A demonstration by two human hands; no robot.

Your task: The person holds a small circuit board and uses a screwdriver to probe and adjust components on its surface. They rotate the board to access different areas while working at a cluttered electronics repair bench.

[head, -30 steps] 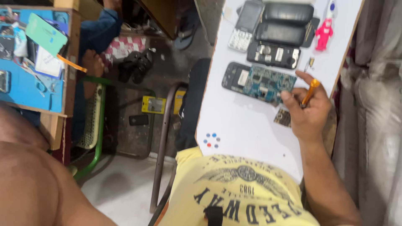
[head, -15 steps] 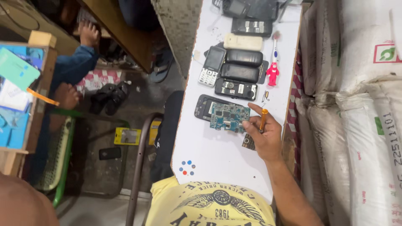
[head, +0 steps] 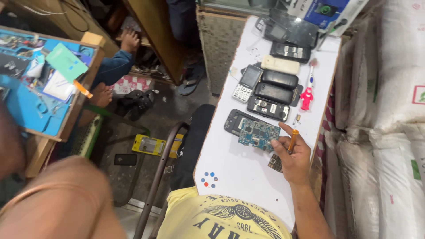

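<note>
Carefully, the right hand (head: 293,158) is pinching a thin orange-handled screwdriver (head: 292,139) beside the bare blue phone circuit board (head: 258,133).
Looking light, stiff and fragile, that board is best taken by its edges; I cannot tell what the left hand is doing.

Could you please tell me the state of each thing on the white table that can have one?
right hand: closed around the orange screwdriver
circuit board: bare, lying on the opened phone shell
black phone: back cover off
keypad phone: assembled, face up

Yellow T-shirt (head: 221,219), dark printed emblem on chest; right hand (head: 292,157) bare, forearm unsleeved
</note>
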